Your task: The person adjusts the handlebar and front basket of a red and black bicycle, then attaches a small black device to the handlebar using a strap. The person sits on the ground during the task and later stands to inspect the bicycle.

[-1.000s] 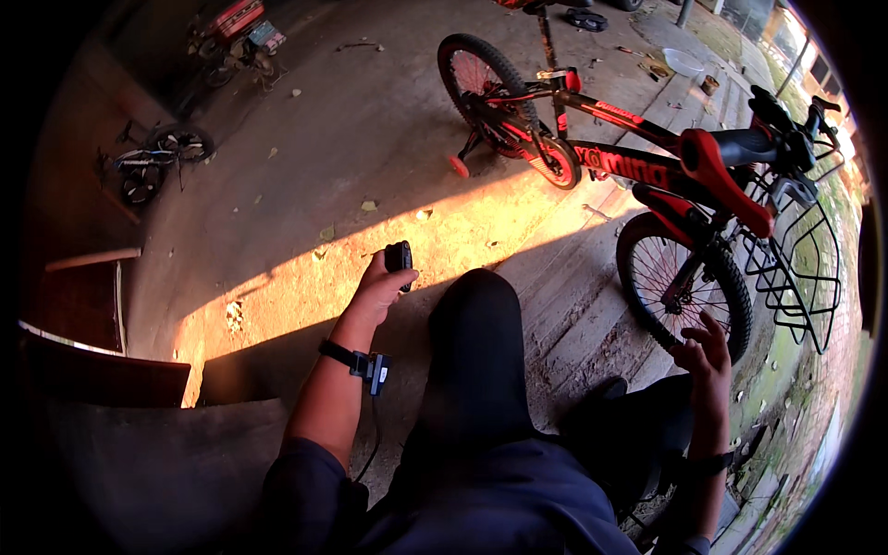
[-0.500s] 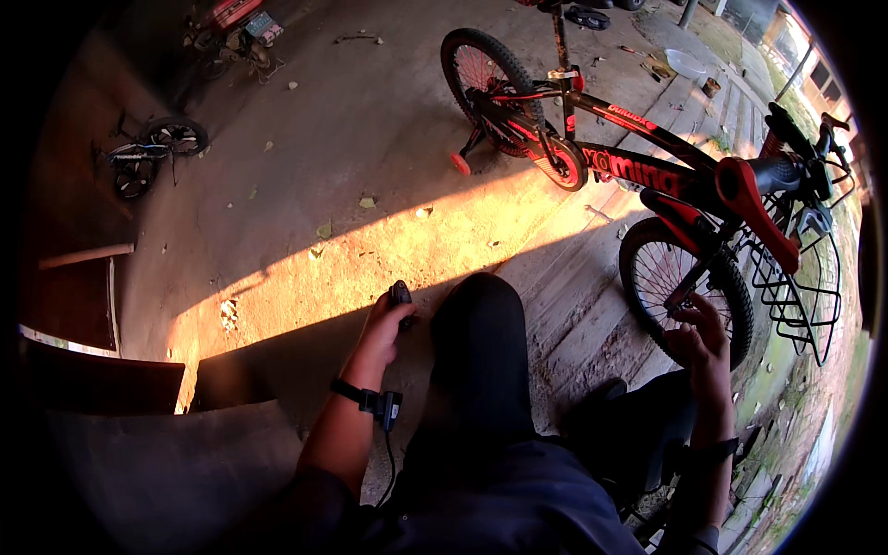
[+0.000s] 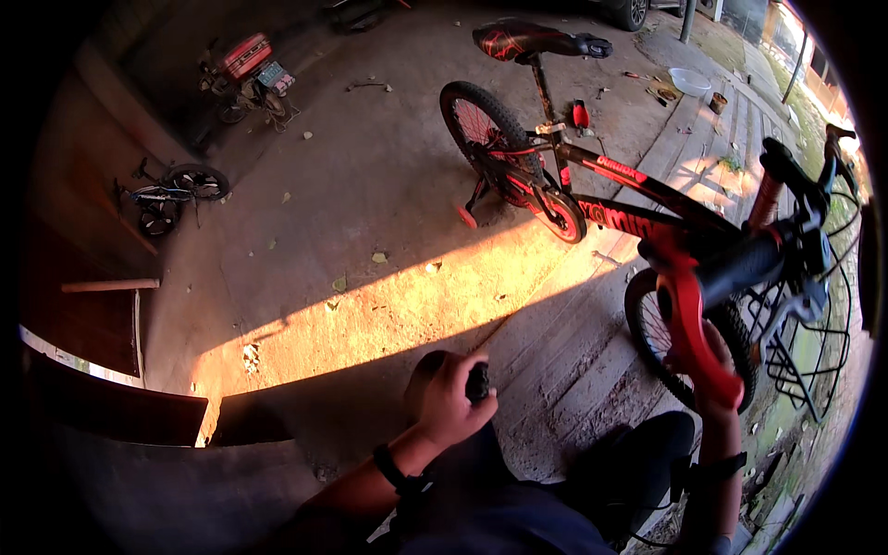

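My left hand [image 3: 451,400] is closed around a small black object [image 3: 477,381] in front of my knee; its kind does not show. At the right, my right hand [image 3: 713,344] is raised beside the front wheel [image 3: 655,319] of a black and red bicycle [image 3: 638,220]. A curved red guard [image 3: 686,319] by the black handlebar grip [image 3: 740,270] covers most of that hand. Its fingers are hidden, so any hold or contact cannot be made out. The bicycle stands upright, its saddle [image 3: 527,39] at the far side.
A black wire basket [image 3: 786,356] hangs at the bicycle's front. Farther left lie a small bicycle [image 3: 166,196] and a red vehicle [image 3: 250,69]. A white basin [image 3: 689,81] and loose tools [image 3: 661,94] are at the back right. Dark panels [image 3: 120,393] stand at the left.
My left hand has moved right, in front of my knee, still holding the black object. The red guard now covers my right hand. The view has shifted, bringing the saddle into sight.
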A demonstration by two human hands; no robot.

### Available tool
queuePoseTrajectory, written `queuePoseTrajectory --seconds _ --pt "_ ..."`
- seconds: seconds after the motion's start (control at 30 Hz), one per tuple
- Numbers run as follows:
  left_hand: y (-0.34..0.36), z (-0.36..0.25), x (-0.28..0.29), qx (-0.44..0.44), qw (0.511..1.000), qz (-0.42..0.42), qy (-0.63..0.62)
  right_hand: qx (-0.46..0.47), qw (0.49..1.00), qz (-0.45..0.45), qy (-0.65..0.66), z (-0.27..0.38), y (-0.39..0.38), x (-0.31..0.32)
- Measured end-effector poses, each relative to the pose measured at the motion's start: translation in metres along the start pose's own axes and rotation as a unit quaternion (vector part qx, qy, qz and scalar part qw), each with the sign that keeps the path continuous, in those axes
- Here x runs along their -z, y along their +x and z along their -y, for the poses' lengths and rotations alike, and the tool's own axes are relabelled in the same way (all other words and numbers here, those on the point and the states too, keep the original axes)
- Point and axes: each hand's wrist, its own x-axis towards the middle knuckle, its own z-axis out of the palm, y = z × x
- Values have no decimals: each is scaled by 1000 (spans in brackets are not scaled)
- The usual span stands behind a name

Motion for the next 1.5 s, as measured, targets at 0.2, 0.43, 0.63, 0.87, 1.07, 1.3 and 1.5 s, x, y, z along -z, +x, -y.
queuePoseTrajectory --seconds 0.2,0.43,0.63,0.87,1.07,1.3,1.5 --pt "28 22 -3 65 992 76 72 -127 983 103 -84 1 42 23" --pt "31 41 17 174 976 105 74 64 838 343 -420 -28 -18 41" --pt "3 -2 105 440 895 62 -40 -338 744 228 -529 80 -89 7" --pt "-23 -26 289 526 839 126 -55 -572 810 76 -105 -1 -168 109" --pt "32 3 404 548 806 219 -41 -527 811 84 -237 49 -8 -93" --pt "177 108 400 429 868 248 -32 -423 873 119 -213 84 169 -256" --pt "335 142 429 403 857 321 9 -420 875 121 -209 69 272 -322"
